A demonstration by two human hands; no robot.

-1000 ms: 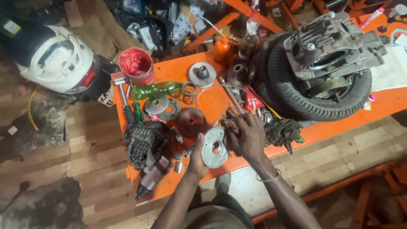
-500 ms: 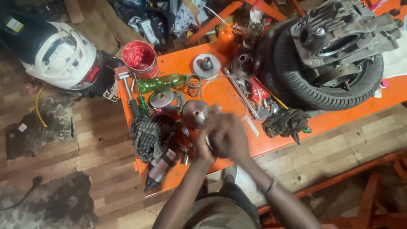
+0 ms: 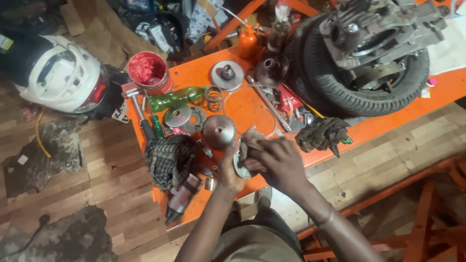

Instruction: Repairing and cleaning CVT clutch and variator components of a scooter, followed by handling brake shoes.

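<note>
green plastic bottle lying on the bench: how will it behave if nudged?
The green bottle lies on its side on the orange table, so it would probably roll. Thin plastic suggests it is light. The hammer beside it might stop it.

Round metal plate point(image 3: 241, 167): mostly hidden under right hand point(image 3: 276, 162) and left hand point(image 3: 230, 170); grip on it cannot be made out. Both hands motion-blurred. Engine block point(image 3: 383, 29): cut off by top edge. Desk point(image 3: 446, 87): runs past right edge. Small parts beside checked cloth point(image 3: 167, 160): too small to identify.
</note>
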